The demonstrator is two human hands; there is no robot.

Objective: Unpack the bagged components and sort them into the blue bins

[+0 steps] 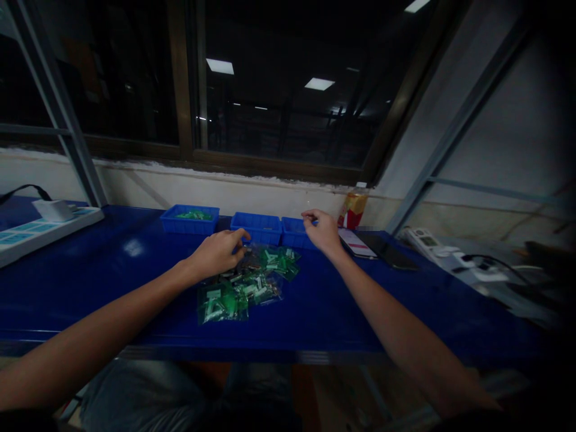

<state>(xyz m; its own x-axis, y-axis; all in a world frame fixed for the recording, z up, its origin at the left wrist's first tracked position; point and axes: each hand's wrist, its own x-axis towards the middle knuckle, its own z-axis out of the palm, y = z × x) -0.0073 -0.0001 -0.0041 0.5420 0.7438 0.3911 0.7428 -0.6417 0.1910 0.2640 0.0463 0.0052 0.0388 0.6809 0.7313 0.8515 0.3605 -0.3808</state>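
Apparently at a picking step, with the left hand (221, 251) half-curled over the clear packets (257, 287) on the desk (324, 312), and the right hand (321, 229) nearly pinched over the rightmost blue bin (293, 241), unable to tell of anything in either grip, likely needing a fine pinch next.

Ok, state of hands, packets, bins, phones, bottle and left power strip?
Packets: loosely piled
Left bin: green items inside
Middle bin: open-topped, contents unclear
Right bin: partly hidden
Left hand: curled at the packets
Right hand: fingers bent, by right bin
Left phone: screen lit
Right phone: screen dark
Bottle: standing
Left power strip: adapter plugged in
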